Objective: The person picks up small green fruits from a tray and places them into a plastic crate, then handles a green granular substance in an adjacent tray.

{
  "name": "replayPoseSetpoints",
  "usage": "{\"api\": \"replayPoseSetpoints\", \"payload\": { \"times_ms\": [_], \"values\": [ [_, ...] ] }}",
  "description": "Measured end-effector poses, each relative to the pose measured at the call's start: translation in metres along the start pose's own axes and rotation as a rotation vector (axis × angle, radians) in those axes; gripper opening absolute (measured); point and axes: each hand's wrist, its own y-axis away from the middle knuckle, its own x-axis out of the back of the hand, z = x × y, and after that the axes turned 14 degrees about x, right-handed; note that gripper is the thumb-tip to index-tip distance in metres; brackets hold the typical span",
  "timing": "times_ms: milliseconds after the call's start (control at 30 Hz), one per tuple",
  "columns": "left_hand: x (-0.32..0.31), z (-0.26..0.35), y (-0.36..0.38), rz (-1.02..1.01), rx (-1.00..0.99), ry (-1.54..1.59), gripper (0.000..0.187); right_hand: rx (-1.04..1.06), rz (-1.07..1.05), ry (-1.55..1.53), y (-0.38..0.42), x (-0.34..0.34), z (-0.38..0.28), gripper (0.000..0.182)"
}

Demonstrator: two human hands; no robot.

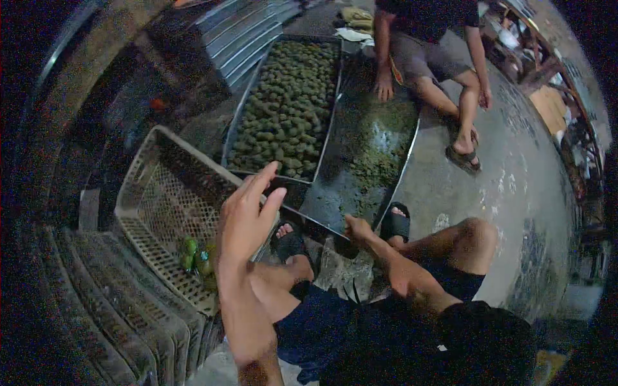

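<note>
My left hand [248, 215] is raised beside the plastic crate, fingers stretched and thumb apart, holding nothing. At the near edge of a dark metal tray [328, 199], my right hand [359, 229] is closed around the rim. Wet greenish-brown residue [376, 157] lies on that tray's floor. Just left of it, a second tray holds many small round brown-green items [286, 103]. A slatted plastic crate [138, 215] stands tilted at the left, with a few green fruits [188, 254] low inside.
Another person [428, 58] sits across the tray, one hand [384, 85] at its far side. Stacked crates [109, 302] fill the lower left. Corrugated metal [235, 32] stands behind. My sandalled feet flank the tray's near end. Clutter [553, 109] lines the right.
</note>
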Motion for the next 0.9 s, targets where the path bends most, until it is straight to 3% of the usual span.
{"api": "replayPoseSetpoints", "payload": {
  "times_ms": [33, 100, 167, 200, 267, 400, 433, 467, 500, 533, 600, 633, 700, 767, 800, 833, 867, 900],
  "values": [
    [-0.002, 0.001, -0.001, -0.025, -0.001, -0.001, 0.04, 0.272, -0.05, 0.136, -0.005, -0.007, -0.011, 0.042],
    [-0.005, 0.005, -0.003, -0.06, -0.004, -0.035, 0.041, 0.422, -0.162, -0.168, -0.043, -0.02, -0.034, 0.038],
    [-0.004, 0.013, -0.003, -0.104, -0.003, -0.07, 0.043, 0.227, -0.104, -0.665, -0.054, -0.02, -0.098, 0.041],
    [-0.005, 0.015, -0.004, -0.118, -0.002, -0.072, 0.043, 0.16, 0.004, -0.718, -0.032, -0.012, -0.16, 0.046],
    [-0.006, 0.016, -0.007, -0.165, -0.023, -0.141, 0.045, 0.313, -0.083, 0.073, -0.067, 0.031, -0.158, 0.051],
    [-0.005, 0.014, -0.014, -0.261, 0.079, -0.156, 0.046, 0.207, 0.029, 1.045, -0.149, 0.126, -0.071, 0.035],
    [-0.005, 0.014, -0.018, -0.254, 0.022, -0.244, 0.049, 0.403, -0.085, 1.243, -0.189, 0.166, -0.008, 0.028],
    [-0.007, 0.009, -0.021, -0.26, 0.04, -0.256, 0.049, 0.34, -0.211, 1.552, -0.179, 0.178, -0.025, 0.031],
    [-0.008, 0.003, -0.023, -0.27, -0.027, -0.258, 0.05, 0.421, -0.235, 1.675, -0.187, 0.197, -0.008, 0.039],
    [-0.008, -0.002, -0.024, -0.28, -0.095, -0.259, 0.05, 0.379, 0.041, 1.501, -0.218, 0.217, 0.056, 0.051],
    [-0.011, -0.001, -0.028, -0.308, -0.038, -0.303, 0.047, 0.531, 0.111, 1.595, -0.195, 0.205, 0.045, 0.056],
    [-0.012, 0.001, -0.031, -0.34, 0.017, -0.354, 0.046, 0.519, 0.101, 1.585, -0.197, 0.195, 0.049, 0.056],
    [-0.015, 0.006, -0.034, -0.398, 0.067, -0.399, 0.045, 0.227, 0.037, 1.435, -0.192, 0.176, 0.051, 0.056],
    [-0.016, 0.011, -0.041, -0.401, 0.09, -0.329, 0.046, 0.198, -0.037, 1.365, -0.156, 0.146, 0.033, 0.052],
    [-0.017, 0.012, -0.042, -0.403, 0.08, -0.325, 0.046, 0.167, -0.022, 1.161, -0.12, 0.125, 0.008, 0.054],
    [-0.02, 0.012, -0.042, -0.373, 0.031, -0.319, 0.046, 0.272, -0.359, 1.513, -0.105, 0.111, 0.013, 0.059],
    [-0.022, 0.012, -0.04, -0.344, -0.014, -0.315, 0.047, 0.345, -0.141, 1.409, -0.098, 0.093, 0.073, 0.068],
    [-0.024, 0.013, -0.039, -0.342, -0.017, -0.315, 0.047, 0.321, -0.309, 1.362, -0.079, 0.081, 0.06, 0.06]
  ]
}}
